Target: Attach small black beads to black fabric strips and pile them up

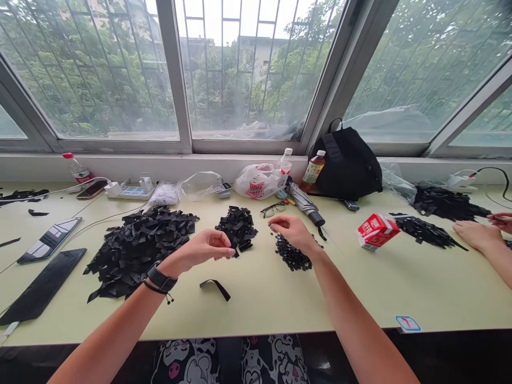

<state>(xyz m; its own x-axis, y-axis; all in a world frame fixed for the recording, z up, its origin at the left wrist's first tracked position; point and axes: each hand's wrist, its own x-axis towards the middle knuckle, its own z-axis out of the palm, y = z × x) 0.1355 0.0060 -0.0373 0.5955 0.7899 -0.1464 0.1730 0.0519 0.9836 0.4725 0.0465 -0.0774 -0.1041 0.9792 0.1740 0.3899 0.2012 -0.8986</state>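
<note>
My left hand (212, 245) hovers between two heaps of cut black strips, its fingers curled in and thumb close to them; anything held there is hidden. The larger strip heap (140, 245) lies to its left, and the smaller strip heap (238, 226) just beyond its fingertips. One loose black strip (216, 287) rests on the table below this hand. My right hand (294, 232) is pinched over the far left side of a pile of small round black pieces (292, 253). A tiny dark piece shows at its fingertips.
Eyeglasses (274, 209), a folded umbrella (306, 204), bottles, a plastic bag (258, 181) and a black backpack (348, 162) line the window side. A red carton (376, 232) stands right. Another person's hands (480, 234) work at far right. A phone (50, 240) lies left.
</note>
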